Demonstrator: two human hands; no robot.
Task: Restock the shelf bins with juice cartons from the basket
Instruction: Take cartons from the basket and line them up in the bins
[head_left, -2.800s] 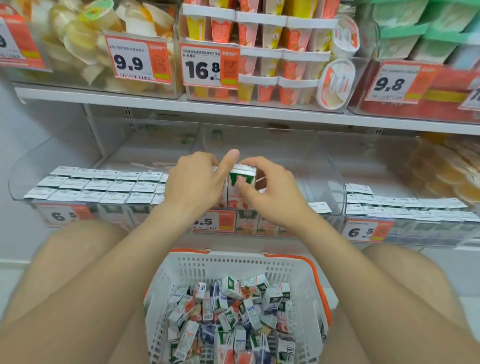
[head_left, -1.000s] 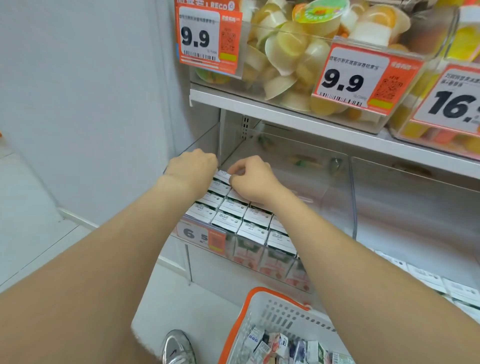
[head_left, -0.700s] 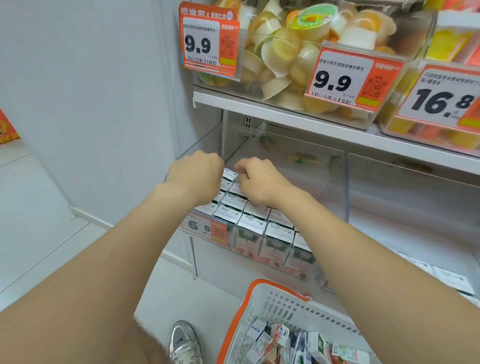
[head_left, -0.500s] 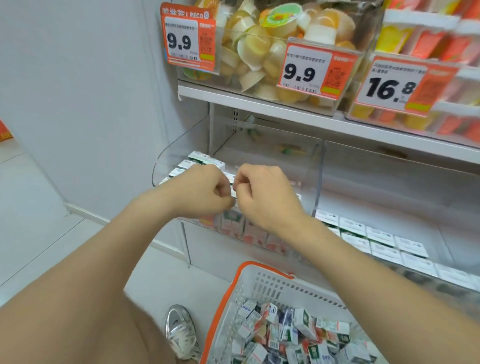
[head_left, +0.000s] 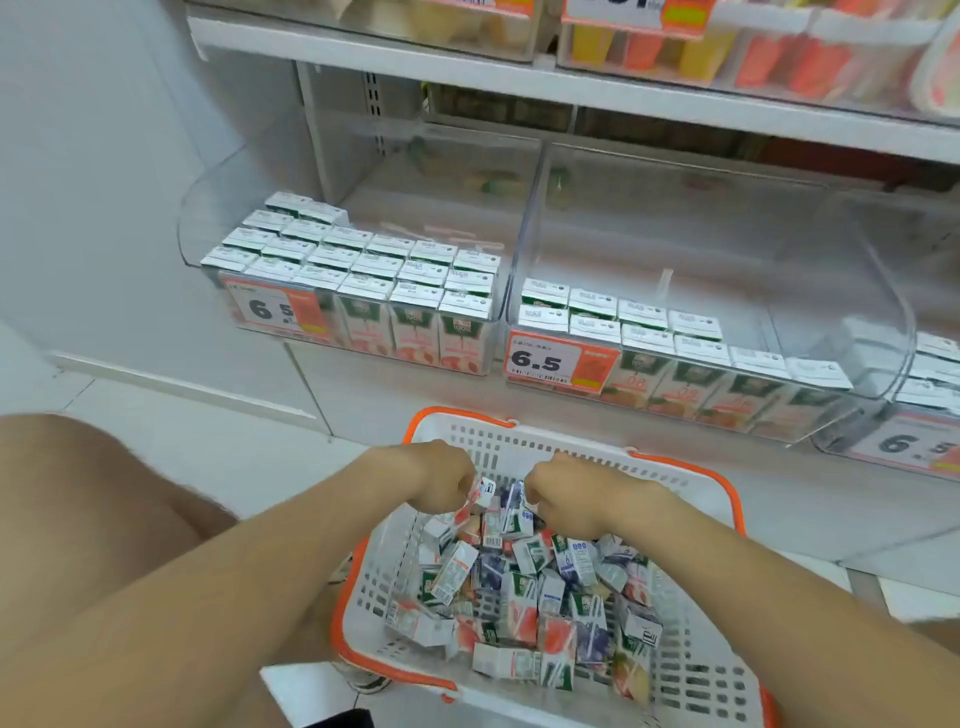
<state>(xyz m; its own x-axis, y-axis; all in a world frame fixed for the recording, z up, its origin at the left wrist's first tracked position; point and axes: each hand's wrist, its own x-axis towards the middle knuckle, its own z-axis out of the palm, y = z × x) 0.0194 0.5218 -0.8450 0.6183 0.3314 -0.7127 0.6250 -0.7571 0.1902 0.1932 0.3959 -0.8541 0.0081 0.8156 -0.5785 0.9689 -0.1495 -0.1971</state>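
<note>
Left hand (head_left: 441, 480), right hand (head_left: 569, 496): each grip closed on a juice carton (head_left: 483, 491) atop the basket (head_left: 691, 686) heap directly beneath. Beyond the grips, left bin (head_left: 208, 208) was mostly stocked and middle bin (head_left: 779, 249) only part-filled. Many loose cartons (head_left: 519, 597) were left to shelve.

Clear bins (head_left: 779, 270) on shelf (head_left: 395, 384); basket (head_left: 566, 448) on floor (head_left: 197, 447)
</note>
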